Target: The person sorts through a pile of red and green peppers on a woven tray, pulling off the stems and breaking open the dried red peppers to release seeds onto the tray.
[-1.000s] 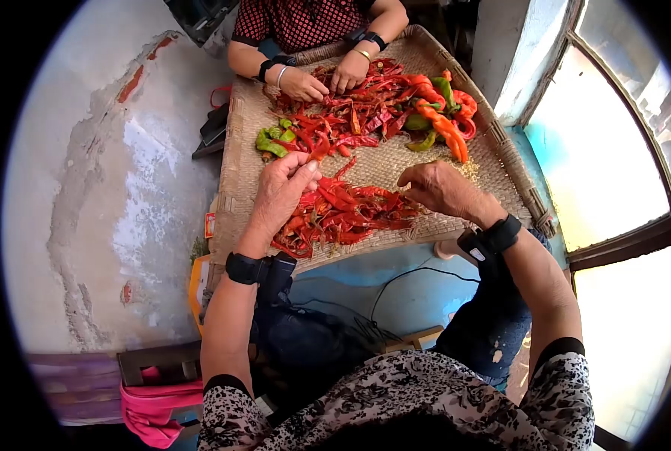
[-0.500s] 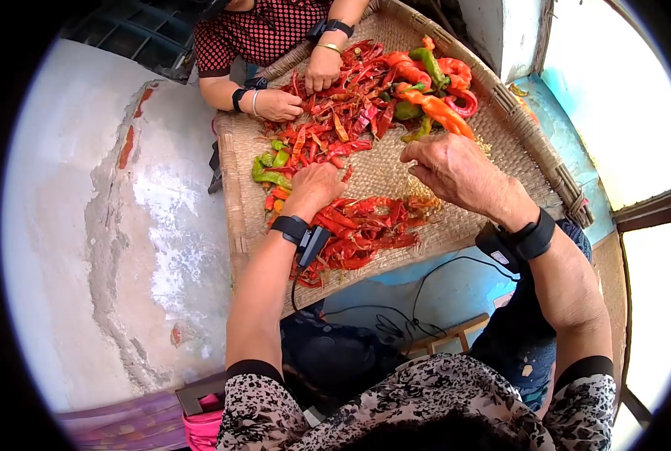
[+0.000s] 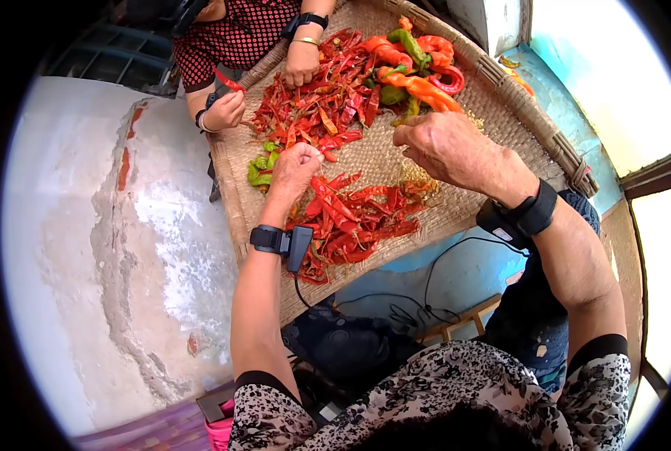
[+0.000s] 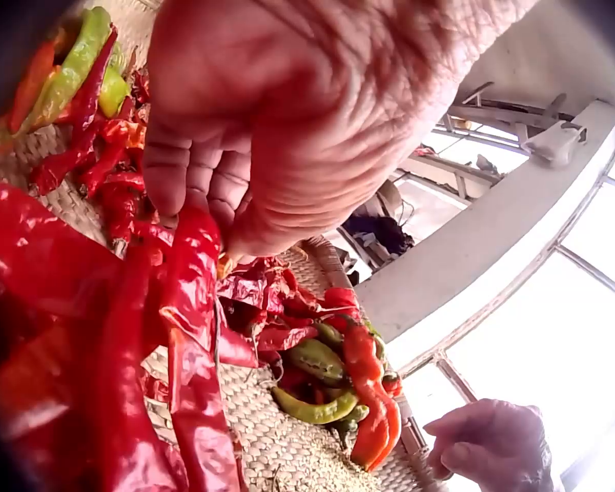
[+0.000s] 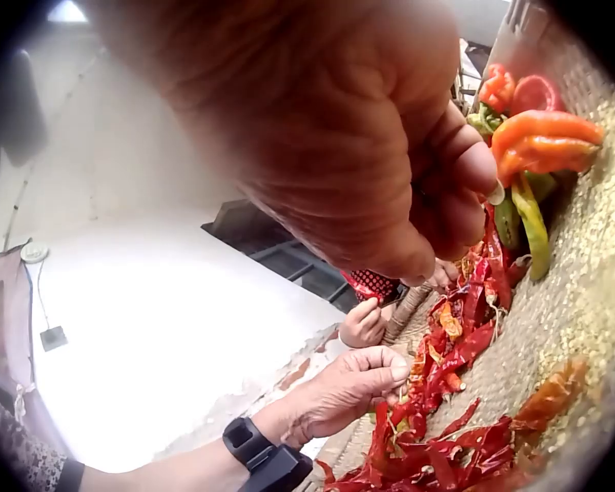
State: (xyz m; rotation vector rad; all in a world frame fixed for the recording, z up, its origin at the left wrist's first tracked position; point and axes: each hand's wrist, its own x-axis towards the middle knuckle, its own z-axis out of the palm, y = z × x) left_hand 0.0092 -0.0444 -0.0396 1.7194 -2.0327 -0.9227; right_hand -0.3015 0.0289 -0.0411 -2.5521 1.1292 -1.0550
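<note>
Over the front pile, my left hand (image 3: 296, 174) pinches the end of a shiny red chili pepper (image 4: 193, 277) between thumb and fingertips; the pepper hangs down in the left wrist view. The near pile of dried red chilies (image 3: 350, 225) lies below and beside that hand. My right hand (image 3: 455, 154) is raised above the right part of the woven tray (image 3: 493, 150), palm down, its fingers loosely curled, and no thing shows in them. Yellowish seeds (image 3: 418, 179) lie scattered under it.
Across the tray another person's hand (image 3: 226, 111) holds up a red chili, while their other hand (image 3: 301, 64) rests at the far pile (image 3: 343, 90). Fresh orange peppers (image 3: 425, 92) lie back right, green peppers (image 3: 260, 169) left. A window (image 3: 613, 75) is at right; black cables (image 3: 425, 301) hang below.
My left hand has come down into the peppers and drawn back slightly with a chili. My right hand keeps nearly the same pose. The other person has lifted a chili leftward; the view has shifted.
</note>
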